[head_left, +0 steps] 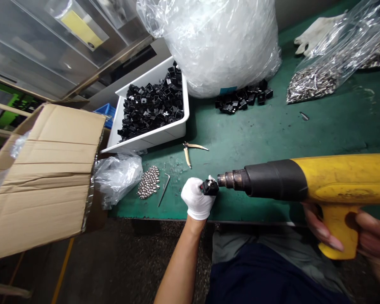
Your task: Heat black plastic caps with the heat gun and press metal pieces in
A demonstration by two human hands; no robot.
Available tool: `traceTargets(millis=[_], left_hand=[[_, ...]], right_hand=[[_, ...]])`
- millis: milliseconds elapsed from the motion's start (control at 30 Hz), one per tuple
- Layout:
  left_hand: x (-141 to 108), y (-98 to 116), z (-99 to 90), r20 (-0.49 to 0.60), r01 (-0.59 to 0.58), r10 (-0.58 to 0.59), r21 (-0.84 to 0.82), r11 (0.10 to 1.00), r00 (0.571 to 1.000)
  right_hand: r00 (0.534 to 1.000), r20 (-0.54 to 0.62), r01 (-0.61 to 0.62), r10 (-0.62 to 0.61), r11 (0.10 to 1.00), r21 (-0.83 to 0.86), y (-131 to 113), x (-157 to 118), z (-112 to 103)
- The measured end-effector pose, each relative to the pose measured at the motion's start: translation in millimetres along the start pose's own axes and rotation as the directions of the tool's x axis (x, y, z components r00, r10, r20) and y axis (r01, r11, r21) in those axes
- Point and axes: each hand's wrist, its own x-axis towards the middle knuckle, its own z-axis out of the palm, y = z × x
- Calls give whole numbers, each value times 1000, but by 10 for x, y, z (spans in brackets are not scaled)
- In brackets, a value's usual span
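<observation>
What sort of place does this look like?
Probably a small factory workshop: a green-topped workbench, a white bin heaped with black plastic parts, a gloved left hand holding one, a bag of small metal parts, and a yellow heat gun.

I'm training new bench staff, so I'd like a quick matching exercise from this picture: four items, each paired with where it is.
Items:
1. Yellow heat gun
2. Small black plastic part
3. Allen key
4. Heap of black plastic parts

Places:
A. In the white plastic tub
B. In the white-gloved left hand
C. In the bare right hand
D. On the green mat

Pairs: 1-C, 2-B, 3-D, 4-A
</observation>
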Motion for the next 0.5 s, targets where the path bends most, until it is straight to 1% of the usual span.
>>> traceTargets(millis=[100, 200, 333, 500], left_hand=[[4, -5, 2, -15, -22, 22, 2, 1000, 1000], [17, -5, -16, -8, -42, 42, -11, 999, 999], [29, 16, -43, 28, -8, 8, -3, 1000, 1000], [27, -6, -24, 19, 1, -1, 7, 1000, 1000]], right_hand=[[999, 36, 9, -9, 1000, -15, -1, 32, -50], [1000, 16, 23, -22, 999, -25, -21, 44, -8], [1000, 14, 10, -9, 1000, -30, -64, 28, 78], [999, 8, 35, -35, 999, 17, -57, 99, 120]])
